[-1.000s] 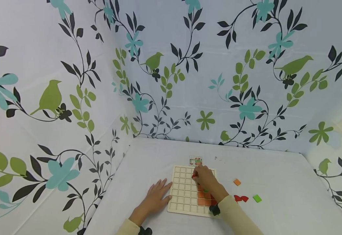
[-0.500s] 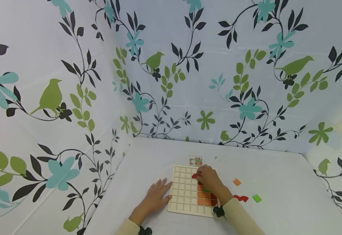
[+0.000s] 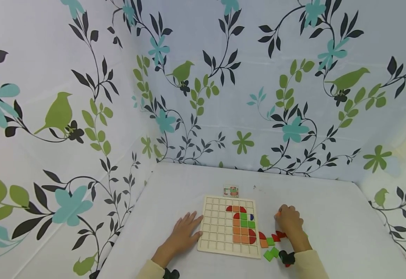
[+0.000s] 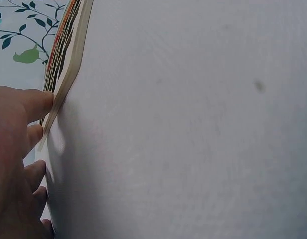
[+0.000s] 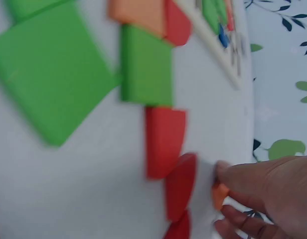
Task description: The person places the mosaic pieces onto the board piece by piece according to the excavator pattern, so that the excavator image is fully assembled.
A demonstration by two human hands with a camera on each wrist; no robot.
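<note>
A pale wooden grid board (image 3: 217, 228) lies on the white table. Orange, green and red tiles fill several cells on its right half, with a small blue piece (image 3: 251, 217) near the right edge. My left hand (image 3: 183, 235) rests flat, fingers spread, its fingertips at the board's left edge; the left wrist view has the thumb and a finger against the rim. Right of the board, my right hand (image 3: 290, 221) pinches an orange tile (image 5: 220, 195) between thumb and fingers, close over the table. The tile is mostly hidden by the hand in the head view.
Between the board and my right arm lie loose green tiles (image 3: 268, 255), an orange tile (image 3: 263, 243) and several red rounded pieces (image 3: 275, 237). A small printed pattern card (image 3: 231, 191) sits behind the board. Patterned cloth (image 3: 196, 77) hangs behind the table.
My right hand has left the red piece on the board's upper part and moved right, where it has taken hold of the loose orange tile. The left hand has stayed in place.
</note>
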